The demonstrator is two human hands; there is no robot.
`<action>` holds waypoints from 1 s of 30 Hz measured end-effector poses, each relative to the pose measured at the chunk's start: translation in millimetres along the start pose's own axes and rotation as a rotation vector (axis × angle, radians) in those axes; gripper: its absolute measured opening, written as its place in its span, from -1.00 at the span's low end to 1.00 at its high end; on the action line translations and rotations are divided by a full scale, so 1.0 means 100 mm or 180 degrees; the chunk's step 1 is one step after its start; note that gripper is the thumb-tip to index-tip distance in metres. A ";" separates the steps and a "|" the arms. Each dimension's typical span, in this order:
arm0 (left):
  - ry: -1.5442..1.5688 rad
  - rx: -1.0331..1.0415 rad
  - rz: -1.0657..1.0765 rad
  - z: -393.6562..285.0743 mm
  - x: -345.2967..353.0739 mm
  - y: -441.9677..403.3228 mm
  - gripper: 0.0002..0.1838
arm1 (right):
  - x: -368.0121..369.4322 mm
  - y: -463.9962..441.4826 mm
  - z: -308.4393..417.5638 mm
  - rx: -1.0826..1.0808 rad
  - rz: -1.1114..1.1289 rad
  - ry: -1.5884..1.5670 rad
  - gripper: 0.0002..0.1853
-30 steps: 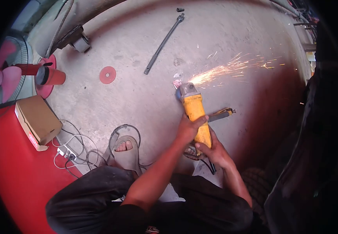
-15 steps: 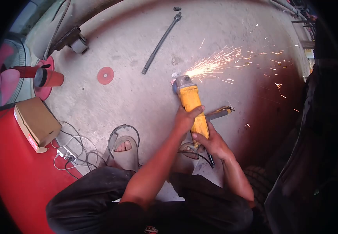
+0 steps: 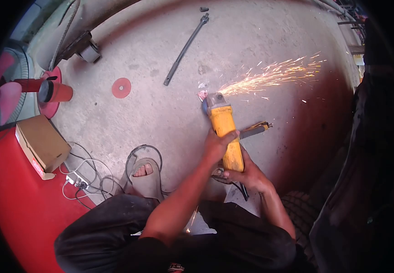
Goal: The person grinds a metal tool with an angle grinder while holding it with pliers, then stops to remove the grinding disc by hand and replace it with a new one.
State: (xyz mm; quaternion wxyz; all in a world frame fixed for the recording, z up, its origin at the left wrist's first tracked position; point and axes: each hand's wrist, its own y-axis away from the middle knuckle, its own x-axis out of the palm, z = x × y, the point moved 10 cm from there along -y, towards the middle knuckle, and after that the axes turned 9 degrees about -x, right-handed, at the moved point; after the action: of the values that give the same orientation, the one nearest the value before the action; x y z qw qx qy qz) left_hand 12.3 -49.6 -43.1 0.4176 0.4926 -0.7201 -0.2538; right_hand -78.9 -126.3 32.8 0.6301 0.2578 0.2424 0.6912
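Both of my hands grip a yellow angle grinder (image 3: 223, 120) low over the concrete floor. My left hand (image 3: 216, 144) wraps round the middle of its body, thumb across the top. Around the rear end, my right hand (image 3: 248, 175) is closed. The grinder's grey head points away from me, and its disc shows as a blue edge on the left. A small reddish-white piece (image 3: 202, 94) lies at the disc. Sparks (image 3: 274, 77) fly off to the right. What the disc touches is mostly hidden by the head.
Ahead lie a long breaker bar (image 3: 185, 52) and a red disc (image 3: 121, 88). A yellow-and-grey tool (image 3: 253, 131) rests right of the grinder. On the left are a fan (image 3: 6, 98), a cardboard box (image 3: 44, 143), a power strip (image 3: 76, 179) and loose cables. A tyre (image 3: 299, 207) is at the right.
The grinder has shifted slightly towards me and to the right, with both hands still round it. The spark stream now reaches further right, and a few sparks show between my legs.
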 end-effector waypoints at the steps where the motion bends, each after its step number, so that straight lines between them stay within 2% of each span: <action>1: 0.0049 -0.0049 0.0089 -0.04 0.00 -0.07 -0.38 | 0.00 -0.05 0.04 0.0036 -0.0061 -0.0273 0.20; 5: 0.0117 -0.0151 0.0186 -0.22 -0.02 -0.06 -0.39 | 0.04 -0.16 0.18 -0.0103 -0.0060 -0.0112 0.19; 9: -0.0189 -0.0050 0.0284 0.03 -0.02 -0.10 -0.35 | 0.07 0.01 0.07 -0.0158 0.0113 -0.0024 0.19; 15: 0.0256 -0.0090 0.0045 0.21 0.04 0.22 -0.41 | 0.11 0.24 0.00 -0.0057 0.0298 -0.0115 0.23; 17: 0.0108 -0.0094 0.0044 0.24 0.00 0.10 -0.41 | 0.12 0.22 0.01 -0.0042 0.0299 -0.0168 0.23; 19: -0.0055 -0.0092 0.0046 0.13 -0.03 0.00 -0.41 | 0.06 0.10 0.05 -0.0225 0.0209 0.0084 0.21; 22: 0.0096 -0.0059 0.0152 -0.12 -0.05 -0.08 -0.39 | 0.03 -0.09 0.17 -0.0357 0.0142 -0.0049 0.19; 25: 0.0223 -0.0114 0.0199 -0.19 -0.06 -0.12 -0.38 | 0.05 -0.17 0.28 -0.0249 0.0180 0.0018 0.15; 28: 0.0180 -0.0131 0.0179 -0.13 -0.08 -0.16 -0.38 | 0.04 -0.12 0.22 -0.0341 0.0083 0.0002 0.15; 30: -0.0209 -0.0125 0.0297 0.01 -0.05 -0.12 -0.38 | 0.07 -0.02 0.14 -0.0274 0.0121 0.0053 0.17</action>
State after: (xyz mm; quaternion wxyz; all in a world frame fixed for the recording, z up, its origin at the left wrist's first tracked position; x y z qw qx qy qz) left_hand 17.8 -49.2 -54.6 0.4147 0.4417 -0.7505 -0.2642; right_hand -68.5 -118.9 42.9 0.6252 0.2292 0.2128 0.7150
